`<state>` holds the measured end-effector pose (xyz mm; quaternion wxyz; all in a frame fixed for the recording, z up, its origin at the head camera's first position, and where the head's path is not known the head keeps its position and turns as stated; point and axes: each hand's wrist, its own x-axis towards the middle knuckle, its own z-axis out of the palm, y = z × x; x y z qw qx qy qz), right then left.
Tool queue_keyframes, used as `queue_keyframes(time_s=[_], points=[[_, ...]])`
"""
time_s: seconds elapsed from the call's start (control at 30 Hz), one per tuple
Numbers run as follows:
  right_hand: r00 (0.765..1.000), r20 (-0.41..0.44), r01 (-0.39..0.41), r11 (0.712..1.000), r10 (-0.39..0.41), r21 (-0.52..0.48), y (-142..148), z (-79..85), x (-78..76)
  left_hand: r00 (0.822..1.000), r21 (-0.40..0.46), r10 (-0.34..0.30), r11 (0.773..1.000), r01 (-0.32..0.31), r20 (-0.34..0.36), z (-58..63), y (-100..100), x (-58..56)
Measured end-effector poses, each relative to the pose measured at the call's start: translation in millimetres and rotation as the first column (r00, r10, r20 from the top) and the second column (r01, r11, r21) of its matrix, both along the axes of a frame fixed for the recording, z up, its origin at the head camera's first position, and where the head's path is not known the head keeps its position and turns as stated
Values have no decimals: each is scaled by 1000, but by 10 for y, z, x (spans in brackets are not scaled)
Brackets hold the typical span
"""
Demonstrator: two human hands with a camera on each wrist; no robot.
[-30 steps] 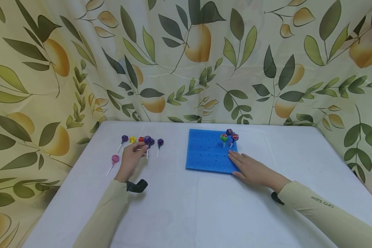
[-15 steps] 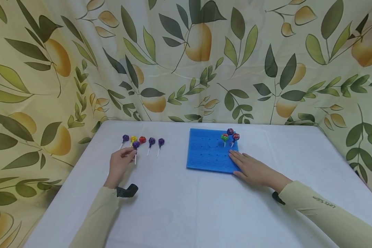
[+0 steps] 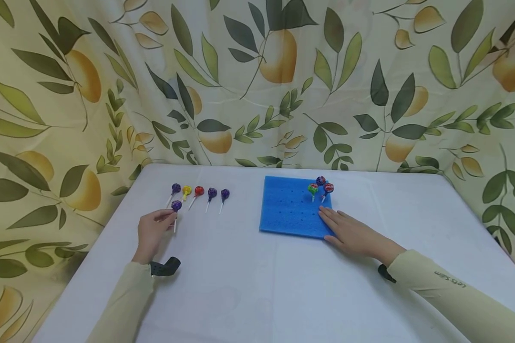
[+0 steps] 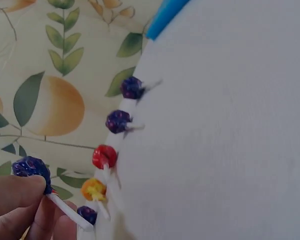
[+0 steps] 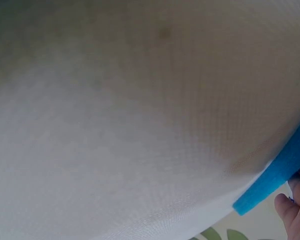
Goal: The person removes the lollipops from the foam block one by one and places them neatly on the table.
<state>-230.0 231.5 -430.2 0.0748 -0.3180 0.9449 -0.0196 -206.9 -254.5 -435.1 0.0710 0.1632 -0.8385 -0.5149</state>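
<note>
My left hand (image 3: 151, 234) pinches a purple-wrapped lollipop (image 3: 176, 206) just under its head, candy up and white stick pointing down. In the left wrist view, thumb and fingers close on that lollipop (image 4: 31, 169). Just behind it, a yellow lollipop (image 3: 186, 190), a red lollipop (image 3: 199, 191) and several purple lollipops (image 3: 212, 192) lie in a row on the white table. My right hand (image 3: 352, 233) rests with extended fingers on the near right corner of a blue foam board (image 3: 283, 219). The right wrist view shows only part of this hand beside the board's edge.
A green lollipop (image 3: 313, 187) and two red-and-blue lollipops (image 3: 328, 188) stand upright in the board's far right part. Rows of small holes mark the rest of it. A leaf-and-fruit patterned curtain (image 3: 249, 119) hangs behind the white table (image 3: 240, 286).
My left hand has carried the purple lollipop left and toward me, away from the row. The pink lollipop at the left is now hidden by the hand. My right hand stays put.
</note>
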Motion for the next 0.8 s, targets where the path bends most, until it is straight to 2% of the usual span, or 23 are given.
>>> queue_keyframes(time_s=[0.17, 0.4, 0.6, 0.8], points=[[1000, -14, -7, 1000, 7, 4, 15, -12, -17, 998, -153, -9, 988, 17, 54, 17, -54, -22], [1000, -15, -6, 1000, 6, 0, 12, -5, -23, 999, -338, -21, 941, 30, 30, -35, -100, -68], [1000, -10, -12, 1000, 12, -2, 2, 8, -19, 999, -420, 7, 908, 14, 48, -45, -77, -72], [1000, -6, -14, 1000, 14, -3, 1, -8, -18, 996, -445, 23, 895, 16, 82, -76, -49, -77]])
